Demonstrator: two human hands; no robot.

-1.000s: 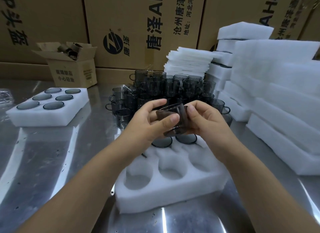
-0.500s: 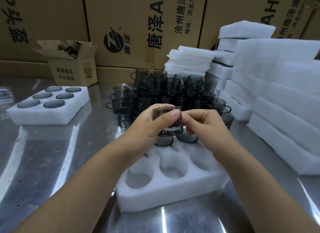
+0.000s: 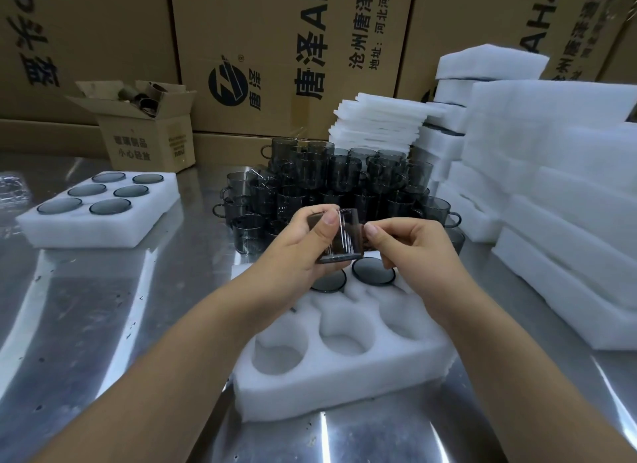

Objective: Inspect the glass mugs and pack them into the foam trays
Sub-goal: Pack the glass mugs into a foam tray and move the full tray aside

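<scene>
I hold a smoky grey glass mug (image 3: 344, 236) upright in the air above a white foam tray (image 3: 337, 376). My left hand (image 3: 300, 252) grips its body, thumb across the front. My right hand (image 3: 410, 245) pinches the mug's right side, where the handle is hidden. Two mugs (image 3: 374, 271) sit in the tray's far holes; its other holes show bare foam. Behind stands a stacked pile of several grey mugs (image 3: 331, 183).
A filled foam tray (image 3: 103, 221) with several mugs lies at the left on the steel table (image 3: 86, 324). Stacks of foam trays (image 3: 558, 193) and foam sheets (image 3: 379, 121) crowd the right. A small open carton (image 3: 148, 128) and big cartons line the back.
The mug went from tilted on its side to upright between my hands. Both hands stayed over the tray, with my right fingers shifting to its right side.
</scene>
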